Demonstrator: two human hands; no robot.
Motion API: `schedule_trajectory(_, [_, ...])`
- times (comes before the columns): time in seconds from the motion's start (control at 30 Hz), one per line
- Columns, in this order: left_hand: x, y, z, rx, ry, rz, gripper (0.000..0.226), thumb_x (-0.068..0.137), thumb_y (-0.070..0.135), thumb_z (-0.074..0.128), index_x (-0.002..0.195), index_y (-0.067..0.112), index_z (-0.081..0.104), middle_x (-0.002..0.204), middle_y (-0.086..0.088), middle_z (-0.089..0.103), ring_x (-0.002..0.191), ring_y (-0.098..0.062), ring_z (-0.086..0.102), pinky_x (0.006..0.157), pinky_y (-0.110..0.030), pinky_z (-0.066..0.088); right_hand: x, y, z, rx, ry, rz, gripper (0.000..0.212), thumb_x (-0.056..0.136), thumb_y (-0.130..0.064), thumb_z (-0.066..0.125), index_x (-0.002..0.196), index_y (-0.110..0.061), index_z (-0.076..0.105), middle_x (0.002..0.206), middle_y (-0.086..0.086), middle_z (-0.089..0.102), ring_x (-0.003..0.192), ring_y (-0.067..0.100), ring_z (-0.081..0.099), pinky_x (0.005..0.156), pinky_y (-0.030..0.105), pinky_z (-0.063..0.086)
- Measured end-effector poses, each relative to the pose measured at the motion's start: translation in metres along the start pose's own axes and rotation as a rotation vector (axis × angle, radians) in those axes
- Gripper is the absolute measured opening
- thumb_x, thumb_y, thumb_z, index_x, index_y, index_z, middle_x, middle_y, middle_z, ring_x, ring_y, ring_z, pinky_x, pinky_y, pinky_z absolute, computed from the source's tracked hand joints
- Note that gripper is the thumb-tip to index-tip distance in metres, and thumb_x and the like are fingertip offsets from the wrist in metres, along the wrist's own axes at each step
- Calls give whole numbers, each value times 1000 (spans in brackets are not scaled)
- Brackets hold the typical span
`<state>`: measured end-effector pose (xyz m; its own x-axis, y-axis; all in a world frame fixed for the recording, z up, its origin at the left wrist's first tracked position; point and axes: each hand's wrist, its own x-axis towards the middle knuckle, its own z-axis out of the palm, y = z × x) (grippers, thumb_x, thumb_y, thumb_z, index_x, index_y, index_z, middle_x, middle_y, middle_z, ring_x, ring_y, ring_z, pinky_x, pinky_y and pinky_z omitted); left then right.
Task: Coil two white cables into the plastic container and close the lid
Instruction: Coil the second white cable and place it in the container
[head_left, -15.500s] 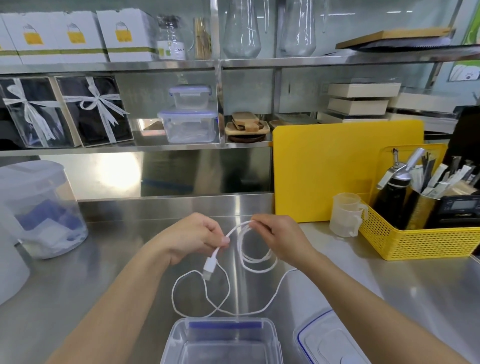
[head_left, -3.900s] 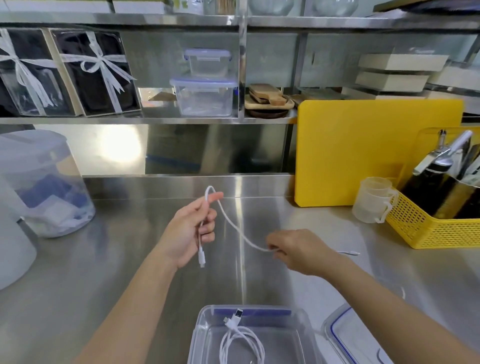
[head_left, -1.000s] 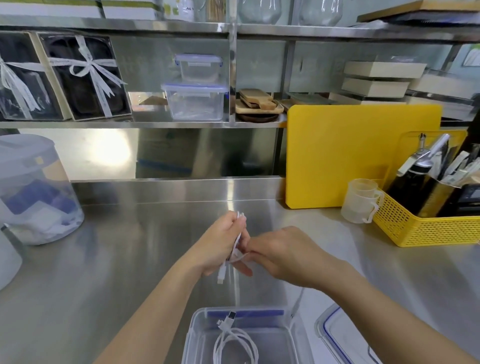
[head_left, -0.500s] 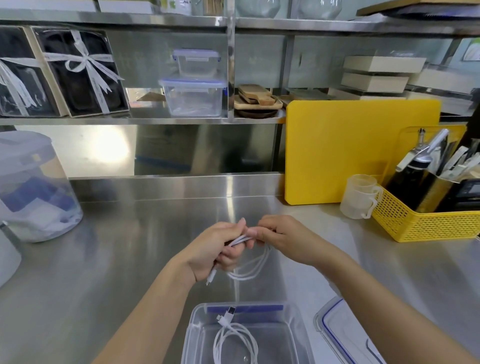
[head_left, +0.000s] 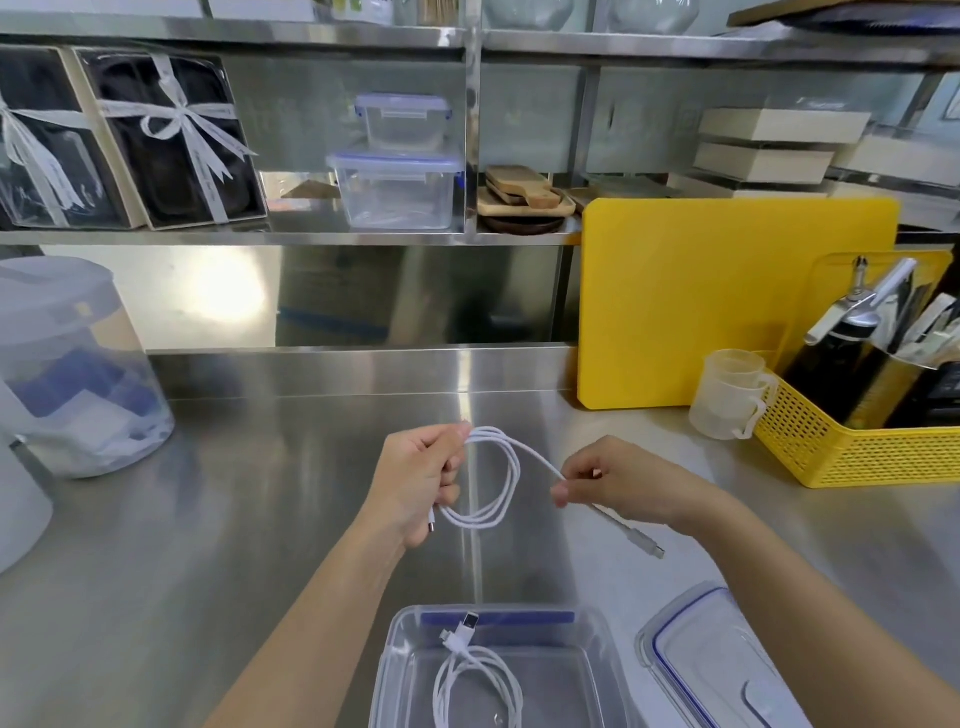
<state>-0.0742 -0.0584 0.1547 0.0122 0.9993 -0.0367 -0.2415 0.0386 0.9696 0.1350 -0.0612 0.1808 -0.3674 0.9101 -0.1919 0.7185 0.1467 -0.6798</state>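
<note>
My left hand (head_left: 415, 480) pinches the top of a white cable (head_left: 501, 475) wound into a few hanging loops above the steel counter. My right hand (head_left: 618, 480) grips the same cable's free end, whose plug (head_left: 647, 543) sticks out below my wrist. A clear plastic container (head_left: 400, 670) stands open at the near edge, and a first coiled white cable (head_left: 478, 680) lies inside it. Its blue-rimmed lid (head_left: 722, 660) rests flat on the counter just right of it.
A yellow cutting board (head_left: 727, 301) leans at the back right, with a clear measuring cup (head_left: 730, 395) and a yellow basket (head_left: 857, 441) of tools beside it. A large clear lidded tub (head_left: 67, 369) stands at the left. Shelves above hold boxes and containers.
My hands have drawn apart: the right hand has pulled the cable's free end out to the right, and the loops now hang open from the left hand.
</note>
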Motion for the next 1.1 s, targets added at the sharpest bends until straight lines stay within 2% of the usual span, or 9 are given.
schedule_trajectory(0.13, [3, -5, 5, 79, 37, 39, 28, 89, 13, 58, 64, 1, 62, 45, 4, 33, 38, -7, 21, 34, -15, 23, -2, -1, 0, 181, -24, -8, 23, 86, -16, 62, 62, -14, 61, 44, -3, 53, 36, 7, 44, 37, 16, 39])
schedule_trajectory(0.33, [-2, -9, 9, 75, 4, 10, 38, 89, 13, 58, 52, 14, 65, 43, 6, 34, 36, -6, 22, 33, -15, 24, -6, -22, 1, 785, 122, -176, 7, 82, 1, 61, 75, 0, 63, 55, 9, 67, 53, 20, 68, 41, 22, 53])
schedule_trajectory(0.5, [-3, -11, 11, 23, 1, -30, 40, 89, 12, 57, 51, 15, 66, 45, 4, 35, 36, -5, 23, 32, -15, 22, 0, -34, 18, 209, 401, -209, 10, 84, -8, 63, 77, -1, 63, 61, 10, 64, 51, 11, 63, 46, 26, 53])
schedule_trajectory(0.63, [-3, -8, 8, -1, 11, -50, 40, 90, 11, 56, 51, 15, 66, 46, 4, 34, 36, -5, 21, 33, -14, 20, 1, -27, 33, -208, 409, -313, 19, 84, -18, 63, 77, -1, 61, 73, 13, 65, 64, 24, 56, 63, 37, 47])
schedule_trajectory(0.73, [-6, -8, 12, -83, -37, -107, 28, 90, 13, 56, 63, 8, 61, 47, 4, 34, 36, -5, 22, 32, -15, 20, 6, -22, 49, -268, 469, -327, 22, 82, -20, 65, 69, -10, 51, 66, -2, 51, 60, 17, 41, 55, 31, 37])
schedule_trajectory(0.83, [-7, -7, 14, -182, -97, -157, 24, 90, 16, 55, 67, 10, 55, 47, 5, 35, 36, -4, 22, 31, -13, 21, 11, -14, 64, -201, 753, -333, 29, 76, -9, 70, 70, -16, 43, 67, -8, 36, 52, 9, 31, 45, 18, 26])
schedule_trajectory(0.9, [-7, -5, 15, -223, -140, -175, 27, 90, 17, 54, 63, 13, 54, 46, 6, 36, 35, -3, 23, 30, -13, 22, 16, -6, 66, 2, 832, -299, 33, 74, -2, 68, 82, -20, 41, 81, -4, 41, 62, 8, 39, 53, 18, 34])
schedule_trajectory(1.0, [-8, -4, 18, -234, -170, -194, 30, 91, 16, 54, 62, 13, 60, 46, 6, 38, 35, -3, 24, 30, -12, 23, 17, 1, 57, 334, 562, -195, 42, 73, -3, 60, 101, -26, 40, 101, -5, 52, 94, 15, 52, 78, 23, 43])
schedule_trajectory(1.1, [-7, -5, 19, -234, -176, -211, 24, 91, 17, 53, 68, 11, 59, 45, 6, 38, 35, -3, 24, 30, -12, 22, 15, 5, 54, 541, 327, -274, 27, 70, -8, 52, 93, -21, 54, 69, -11, 62, 66, 11, 59, 60, 25, 51])
